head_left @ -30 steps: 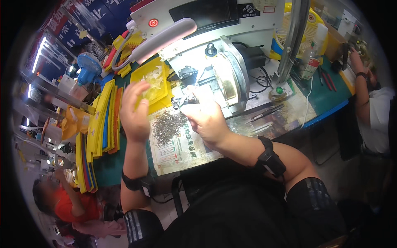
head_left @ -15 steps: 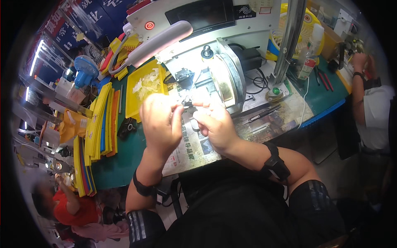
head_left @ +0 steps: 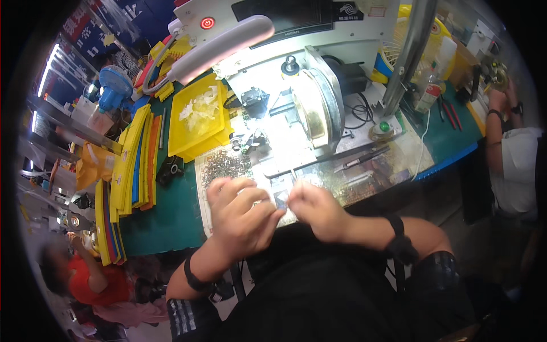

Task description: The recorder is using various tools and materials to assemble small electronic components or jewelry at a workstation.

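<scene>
Both of my hands are near the front edge of the bench, below the lit machine. My left hand (head_left: 242, 215) has curled fingers and its thumb points toward the right hand. My right hand (head_left: 320, 212) is closed in a pinch, its fingertips close to the left thumb. Whatever they hold is too small and blurred to name. Beyond them stands the machine's round wheel (head_left: 310, 108), with a small black fixture (head_left: 254, 101) to its left. A metal clamp-like part (head_left: 248, 139) lies just in front of that fixture.
At the left is a yellow bin (head_left: 178, 128) holding whitish translucent scraps. A lamp (head_left: 225, 48) reaches over it. Yellow, blue and orange strips (head_left: 134, 165) are stacked farther left. Thin tools (head_left: 364, 158) lie right of the hands. Other people sit on both sides.
Both hands have drawn back from the machine toward me and lower in view. The metal clamp-like part and the dark specks on the bench now show. My view has shifted slightly.
</scene>
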Motion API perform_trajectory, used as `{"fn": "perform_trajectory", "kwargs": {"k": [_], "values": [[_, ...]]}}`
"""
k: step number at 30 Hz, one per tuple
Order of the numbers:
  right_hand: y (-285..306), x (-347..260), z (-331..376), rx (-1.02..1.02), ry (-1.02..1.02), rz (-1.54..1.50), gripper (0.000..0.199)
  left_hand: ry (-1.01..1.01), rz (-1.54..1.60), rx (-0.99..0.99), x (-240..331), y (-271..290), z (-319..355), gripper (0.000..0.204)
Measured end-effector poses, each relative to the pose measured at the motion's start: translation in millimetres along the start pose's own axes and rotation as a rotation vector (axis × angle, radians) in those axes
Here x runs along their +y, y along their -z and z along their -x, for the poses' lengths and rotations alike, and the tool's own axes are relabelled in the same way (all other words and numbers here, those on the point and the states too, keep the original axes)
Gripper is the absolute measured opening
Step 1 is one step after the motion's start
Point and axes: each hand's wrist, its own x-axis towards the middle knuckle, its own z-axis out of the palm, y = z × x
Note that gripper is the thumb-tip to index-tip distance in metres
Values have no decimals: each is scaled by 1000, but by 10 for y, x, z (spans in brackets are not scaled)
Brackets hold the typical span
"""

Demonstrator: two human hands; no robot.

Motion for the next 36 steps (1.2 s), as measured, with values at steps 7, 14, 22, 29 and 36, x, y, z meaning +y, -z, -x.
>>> {"fn": "perform_trajectory", "kwargs": {"k": [7, 14, 22, 29, 36], "values": [[-43, 101, 91, -274, 118, -39, 15, 762, 1139, 51, -179, -295, -75, 20], [17, -233, -349, -85, -1, -333, 41, 186, 630, -202, -79, -170, 165, 9], [33, -40, -881, 144, -180, -760, 22, 428, 395, 229, -680, 39, -473, 19], [-18, -66, -1325, 245, -160, -587, 19, 601, 1297, -451, -1471, -406, -898, 23], [-89, -183, -1019, 219, -270, -612, 15, 202, 365, 44, -1229, -65, -874, 16]]}}
